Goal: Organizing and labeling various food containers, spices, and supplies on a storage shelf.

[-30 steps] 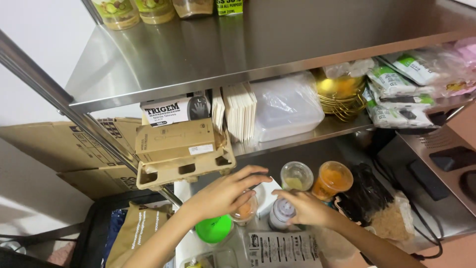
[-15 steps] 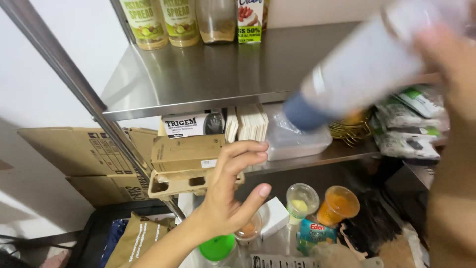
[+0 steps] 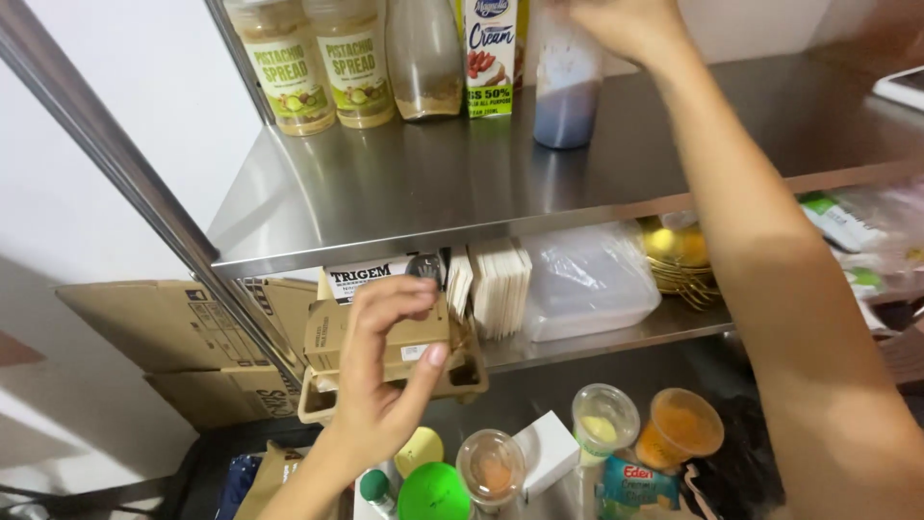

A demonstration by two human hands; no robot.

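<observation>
A clear plastic bottle (image 3: 568,82) with a dark purplish layer at its bottom stands upright on the upper steel shelf (image 3: 481,183), and the right hand (image 3: 630,24) is closed over its top, fingers wrapped down around the upper end; the hand is partly cut off by the frame's edge. Just left of that grip stands a cream carton (image 3: 491,58), then a glass bottle (image 3: 423,58) with brownish contents, then two jars of spread (image 3: 318,63). Well below, the left hand (image 3: 385,371) hangs half open in the air, fingers curled and thumb apart, holding nothing, in front of a cardboard egg carton (image 3: 385,347) on the lower shelf; whether it touches the carton cannot be told. Under that hand sit a green lid (image 3: 433,493) and lidded plastic cups (image 3: 604,424).
</observation>
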